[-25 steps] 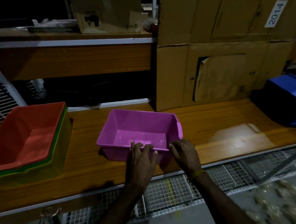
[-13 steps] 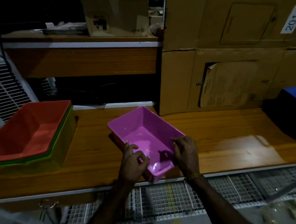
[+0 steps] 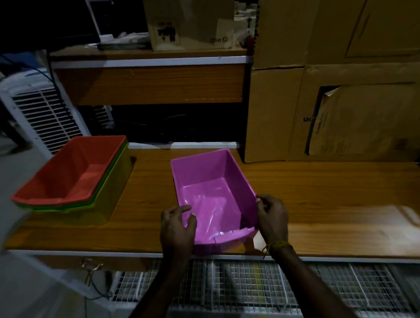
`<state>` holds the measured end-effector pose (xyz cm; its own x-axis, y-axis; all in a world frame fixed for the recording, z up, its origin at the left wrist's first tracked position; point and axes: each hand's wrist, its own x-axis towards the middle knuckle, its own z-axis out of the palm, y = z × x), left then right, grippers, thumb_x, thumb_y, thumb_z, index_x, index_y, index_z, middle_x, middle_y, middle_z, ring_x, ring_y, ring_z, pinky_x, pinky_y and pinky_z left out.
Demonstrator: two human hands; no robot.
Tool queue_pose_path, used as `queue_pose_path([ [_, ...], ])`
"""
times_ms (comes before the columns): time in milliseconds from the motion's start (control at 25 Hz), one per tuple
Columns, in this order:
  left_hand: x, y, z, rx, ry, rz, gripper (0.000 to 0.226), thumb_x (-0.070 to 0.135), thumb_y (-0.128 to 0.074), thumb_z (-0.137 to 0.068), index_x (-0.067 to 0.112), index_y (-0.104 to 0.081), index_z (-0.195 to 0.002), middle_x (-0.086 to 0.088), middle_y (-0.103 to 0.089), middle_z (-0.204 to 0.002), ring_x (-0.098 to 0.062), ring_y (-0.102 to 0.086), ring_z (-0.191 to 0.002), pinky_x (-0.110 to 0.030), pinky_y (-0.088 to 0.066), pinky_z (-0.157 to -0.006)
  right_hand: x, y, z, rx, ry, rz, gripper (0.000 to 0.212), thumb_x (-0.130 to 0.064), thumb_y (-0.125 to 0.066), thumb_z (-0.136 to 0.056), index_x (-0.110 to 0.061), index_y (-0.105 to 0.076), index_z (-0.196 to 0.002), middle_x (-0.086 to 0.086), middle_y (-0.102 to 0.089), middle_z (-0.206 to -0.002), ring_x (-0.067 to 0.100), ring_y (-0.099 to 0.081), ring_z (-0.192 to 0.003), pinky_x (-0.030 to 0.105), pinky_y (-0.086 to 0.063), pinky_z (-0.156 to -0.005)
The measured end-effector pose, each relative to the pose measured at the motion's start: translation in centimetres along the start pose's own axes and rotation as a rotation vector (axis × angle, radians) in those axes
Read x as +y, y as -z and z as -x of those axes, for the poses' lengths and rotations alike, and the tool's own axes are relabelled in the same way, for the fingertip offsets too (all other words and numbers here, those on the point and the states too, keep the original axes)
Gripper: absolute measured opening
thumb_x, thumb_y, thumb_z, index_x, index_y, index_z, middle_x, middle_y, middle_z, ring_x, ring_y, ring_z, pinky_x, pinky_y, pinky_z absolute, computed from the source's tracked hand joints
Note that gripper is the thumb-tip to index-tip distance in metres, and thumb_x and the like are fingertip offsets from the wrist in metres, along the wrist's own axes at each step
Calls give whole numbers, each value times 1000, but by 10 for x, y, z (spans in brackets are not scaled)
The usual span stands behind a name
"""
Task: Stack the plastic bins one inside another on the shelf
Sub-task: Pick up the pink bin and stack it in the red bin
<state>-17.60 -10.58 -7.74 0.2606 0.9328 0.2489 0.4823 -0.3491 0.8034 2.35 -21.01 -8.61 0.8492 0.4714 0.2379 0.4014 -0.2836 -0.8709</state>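
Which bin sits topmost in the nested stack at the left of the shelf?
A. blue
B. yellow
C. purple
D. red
D: the red bin lies inside the green and yellow rims of the stack, while the purple bin stands apart on the shelf, held by both hands.

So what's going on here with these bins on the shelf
A person is handling an empty pink plastic bin on the wooden shelf. The left hand grips the bin's near left wall, fingers curled over the rim, and the right hand holds the near right corner. To the left sits a nested stack of bins, orange-red on top, then green and yellow. The pink bin is not in the stack yet.
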Motion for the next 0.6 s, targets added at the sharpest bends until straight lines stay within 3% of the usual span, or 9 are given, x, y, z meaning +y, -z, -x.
queue_pose_path([
  [120, 13, 10, -3, 82, 63, 107, 18, 19, -66, -89, 20, -68, -107, -8, -55, -116, -27, -62, -97, -30, -50, -80, -9, 4, -2, -8, -58, -89, 18, -22, -52, -99, -21, -70, -97, 1, -68, -91, 24, -68, -86, 46, -59, -78],
  [280, 51, 30, -18, 204, 163, 381, 21, 30, -58, -96, 15, -65, -108, -6, -56, -118, -13, -57, -97, 0, -41, -63, -44, 15, -10, 16, -40, -224, 29, -38, -46, -102, -26, -63, -81, 5, -67, -80, 28, -66, -80, 42, -55, -71],
  [400, 73, 41, -36, 260, 136, 582, 22, 36, -50, -99, 20, -64, -103, 4, -63, -101, 12, -56, -75, -1, -40, -56, -69, 21, -24, 68, -27, -343, 30, -45, -42, -101, -34, -61, -81, 6, -69, -84, 27, -67, -84, 47, -56, -76],
  [480, 84, 45, -46, 250, 104, 699, 19, 39, -45, -100, 30, -62, -99, 17, -62, -84, 15, -55, -64, -8, -43, -57, -82, 22, -36, 86, -34, -377, 35, -55, -39, -99, -37, -62, -80, 5, -71, -86, 26, -69, -88, 51, -57, -81],
  [600, 94, 46, -60, 247, 75, 734, 32, 39, -38, -103, 19, -62, -110, 18, -58, -84, 18, -55, -65, -4, -41, -57, -96, 20, -50, 83, -44, -440, 37, -64, -36, -94, -43, -65, -84, 0, -71, -83, 25, -70, -89, 56, -56, -84],
])
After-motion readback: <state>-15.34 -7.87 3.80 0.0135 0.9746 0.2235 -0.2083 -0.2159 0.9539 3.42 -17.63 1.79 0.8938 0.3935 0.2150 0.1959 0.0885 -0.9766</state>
